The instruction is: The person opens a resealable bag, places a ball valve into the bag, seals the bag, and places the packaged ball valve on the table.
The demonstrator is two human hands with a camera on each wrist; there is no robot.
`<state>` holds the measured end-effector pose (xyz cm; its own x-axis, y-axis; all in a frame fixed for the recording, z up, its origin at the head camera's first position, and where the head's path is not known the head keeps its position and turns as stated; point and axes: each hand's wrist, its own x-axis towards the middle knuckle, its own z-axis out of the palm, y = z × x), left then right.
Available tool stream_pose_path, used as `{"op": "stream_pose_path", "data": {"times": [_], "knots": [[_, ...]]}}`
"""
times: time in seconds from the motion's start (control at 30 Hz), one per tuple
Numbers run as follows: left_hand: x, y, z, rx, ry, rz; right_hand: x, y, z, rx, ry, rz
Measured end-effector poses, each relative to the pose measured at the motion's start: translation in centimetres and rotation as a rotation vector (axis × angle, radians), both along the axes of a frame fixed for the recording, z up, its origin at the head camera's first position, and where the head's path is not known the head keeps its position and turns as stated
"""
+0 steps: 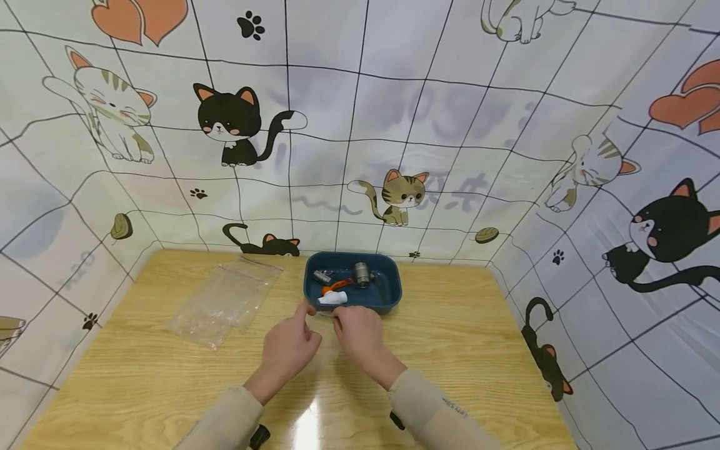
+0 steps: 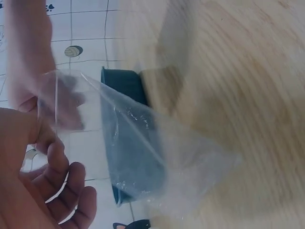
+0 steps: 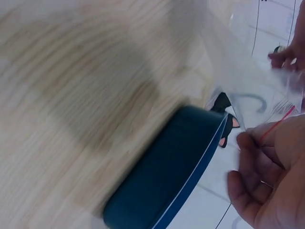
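In front of the dark blue tray, a clear plastic zip bag (image 2: 143, 138) hangs between the two hands, its lower corner pointing down toward the table. My left hand (image 1: 289, 344) pinches one side of the bag's upper edge, and its other fingers are loosely bent. At the opposite side my right hand (image 1: 360, 334) pinches the same edge, close to a red line (image 3: 279, 123) along the bag. The tray (image 1: 394, 281) holds a white plastic piece (image 1: 333, 298), an orange item (image 1: 336, 286), a silver metal cylinder (image 1: 362, 274) and a small metal piece (image 1: 322, 276).
Another clear zip bag (image 1: 225, 300) lies flat on the wooden table (image 1: 450, 350), left of the tray. White cloth walls (image 1: 326, 112) with cat drawings and grid lines enclose the table's back and sides. The tray stands near the table's back edge.
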<state>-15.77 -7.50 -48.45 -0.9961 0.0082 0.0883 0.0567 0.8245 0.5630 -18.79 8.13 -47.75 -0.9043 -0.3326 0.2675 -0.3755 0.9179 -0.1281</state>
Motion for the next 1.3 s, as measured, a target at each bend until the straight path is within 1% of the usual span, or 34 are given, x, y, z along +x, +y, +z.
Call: {"op": "stream_pose_path", "data": {"times": [0.07,0.13,0.2,0.27,0.4,0.5,0.63,0.73,0.87,0.93,1.0,1.1,1.23,1.3], "knots": [[0.1,-0.3,0.2,-0.030,0.010,-0.008,-0.3,0.3,0.2,0.020,-0.042,-0.026],[0.1,-0.5,0.4,-0.056,0.026,-0.017,-0.6,0.5,0.4,0.024,-0.085,-0.034],[0.1,-0.8,0.5,-0.079,0.057,-0.027,-0.7,0.5,0.6,0.030,-0.103,-0.022],[-0.1,-1.0,0.4,-0.107,0.107,-0.031,-0.7,0.4,0.6,0.043,-0.101,0.005],[-0.3,-1.4,0.0,-0.171,0.228,-0.023,-0.5,0.3,0.6,0.068,-0.049,0.047],[-0.4,-1.6,-0.2,-0.205,0.302,-0.010,-0.4,0.2,0.4,0.067,0.000,0.082],[-0.5,-1.7,-0.2,-0.218,0.357,0.007,-0.4,0.3,0.2,0.042,0.073,0.142],[-0.6,-1.8,-0.2,-0.226,0.383,0.011,-0.6,0.3,0.2,0.034,0.109,0.158],[-0.9,-2.1,-0.4,-0.240,0.398,0.008,-1.5,0.5,0.0,0.094,0.164,0.139],[-1.0,-2.2,-0.4,-0.248,0.399,0.007,-2.3,0.8,-0.2,0.149,0.208,0.133],[-1.2,-2.3,-0.5,-0.251,0.402,0.004,-3.1,1.1,-0.3,0.205,0.228,0.131],[-1.3,-2.3,-0.5,-0.258,0.404,-0.001,-4.4,1.3,-0.6,0.270,0.198,0.134],[-1.4,-2.4,-0.5,-0.261,0.406,-0.006,-6.2,1.3,-0.9,0.316,0.105,0.136],[-1.4,-2.4,-0.5,-0.260,0.411,-0.007,-7.0,1.3,-1.0,0.340,0.076,0.137]]}}
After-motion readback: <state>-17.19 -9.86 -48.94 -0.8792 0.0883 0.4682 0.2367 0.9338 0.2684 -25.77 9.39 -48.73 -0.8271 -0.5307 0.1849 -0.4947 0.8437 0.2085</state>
